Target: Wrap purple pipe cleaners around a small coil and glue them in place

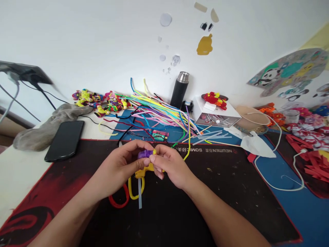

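Note:
My left hand (120, 164) and my right hand (169, 164) meet over the black desk mat (218, 192), fingers pinched together on a small purple pipe-cleaner piece (144, 154) with a yellow tip (154, 151). Just beneath the hands lies a yellow glue gun (141, 172) with a pale glue stick (140, 195) sticking out toward me. Scissors with one red handle (118, 201) and one yellow handle (135, 192) lie under my left wrist.
A heap of coloured pipe cleaners (159, 111) spreads behind the hands. A black phone (65, 140) and grey cloth (48, 127) lie at left. A black flask (180, 90), white box (217, 115), white cable (277, 161) and red paper scraps (312, 159) stand right.

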A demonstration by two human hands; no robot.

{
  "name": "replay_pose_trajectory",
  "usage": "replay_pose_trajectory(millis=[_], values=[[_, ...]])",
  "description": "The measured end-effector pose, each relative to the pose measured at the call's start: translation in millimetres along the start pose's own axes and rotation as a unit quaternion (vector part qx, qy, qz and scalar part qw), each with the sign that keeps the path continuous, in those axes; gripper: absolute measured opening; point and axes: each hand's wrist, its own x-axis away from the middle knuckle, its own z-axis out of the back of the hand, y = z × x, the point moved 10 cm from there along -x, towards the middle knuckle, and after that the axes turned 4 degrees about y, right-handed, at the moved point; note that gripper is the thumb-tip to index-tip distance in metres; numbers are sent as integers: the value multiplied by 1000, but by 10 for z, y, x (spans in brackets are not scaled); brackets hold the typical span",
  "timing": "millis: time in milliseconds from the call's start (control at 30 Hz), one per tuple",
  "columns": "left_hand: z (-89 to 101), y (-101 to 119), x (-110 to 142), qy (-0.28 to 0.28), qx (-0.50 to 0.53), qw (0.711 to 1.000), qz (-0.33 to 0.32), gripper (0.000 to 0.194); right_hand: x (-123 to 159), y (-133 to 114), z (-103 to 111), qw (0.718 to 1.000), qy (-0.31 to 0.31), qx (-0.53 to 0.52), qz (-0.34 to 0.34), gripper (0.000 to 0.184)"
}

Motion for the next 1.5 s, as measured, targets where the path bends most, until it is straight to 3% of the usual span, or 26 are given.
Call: replay_pose_trajectory(millis=[433,733,1200,1367,1500], values=[[54,-28,-2,36,-39,999,1,26,-13,58,4,1000,4,-15,-12,38],[26,129,37,-11,-116,992,-48,30,3,41,-29,998,-12,-53,-12,40],[104,87,31,90,-204,971,-90,25,-5,88,-52,997,-24,-66,-26,47],[174,72,27,113,-178,974,-78,28,1,36,-35,998,-23,-59,-8,49],[212,66,18,133,-139,980,-55,29,-11,-26,62,999,15,-36,23,50]])
